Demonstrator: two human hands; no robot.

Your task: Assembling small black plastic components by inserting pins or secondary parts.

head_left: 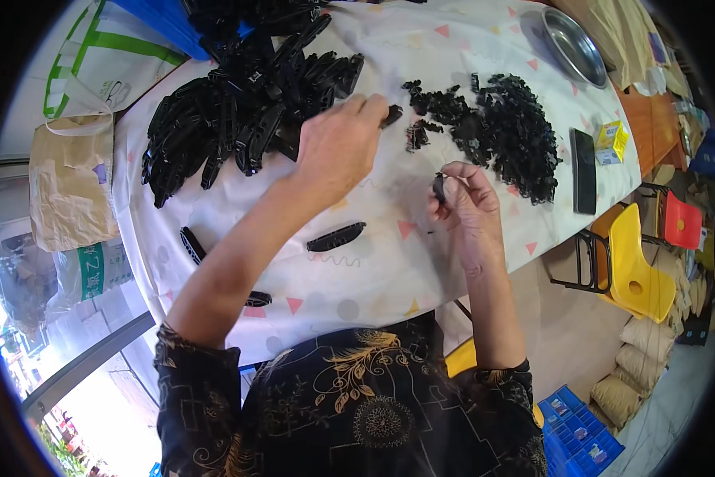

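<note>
My left hand [341,147] is closed round a black plastic part, with one dark end [392,117] showing past the fingers. The rest of that part is hidden under the hand. Held up at the right, my right hand [470,203] pinches a small black plastic piece [439,188] between thumb and fingers. A big heap of long curved black plastic parts [214,119] lies beyond my left forearm. Small black pieces [516,131] are spread in a pile past my right hand. One long black part [336,237] lies alone between my forearms.
The table wears a white patterned cloth [389,278]. Two more black parts [191,245] lie by my left forearm. At the right are a metal bowl [574,48], a black phone [584,171] and a yellow box [611,143]. A yellow chair [640,262] stands beyond.
</note>
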